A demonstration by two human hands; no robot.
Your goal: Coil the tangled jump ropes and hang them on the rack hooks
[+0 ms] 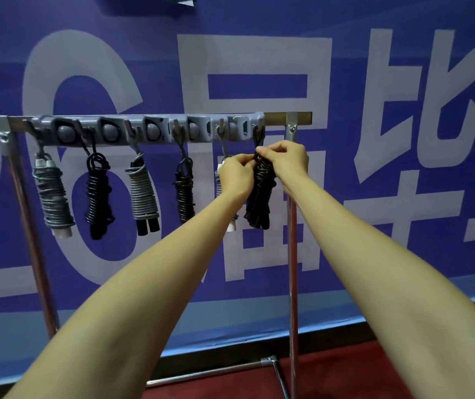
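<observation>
1. Five wound jump ropes hang from the grey hook strip [150, 131] at the top of the metal rack [292, 254]. From the left they are a grey coil [53, 194], a black coil [98, 197], a grey coil with black handles [142, 191], a second black coil [184, 191] and a pale-handled coil [232, 226], which is mostly hidden behind the left hand. Each hangs free by its own loop, so these look finished.
2. The last black jump rope [259, 203] is at the right-hand end of the strip. It is already wound into a tight bundle, and its top loop runs up to the end hook [259, 129]. The loop appears to be over the hook, though I cannot tell whether it is fully seated.
3. The left hand [237, 175] has its fingers curled in and pinches the upper part of this bundle from the left side. The right hand [285, 159] pinches the very top of it, just below the loop. Both hands are closed on the rope and almost touch each other.
4. By my judgement the task is nearly done, since all six hooks in view carry a rope. What seems left is to settle the loop on the end hook and let go. No tangled rope shows here, and whether any wait outside the view cannot be told.
</observation>
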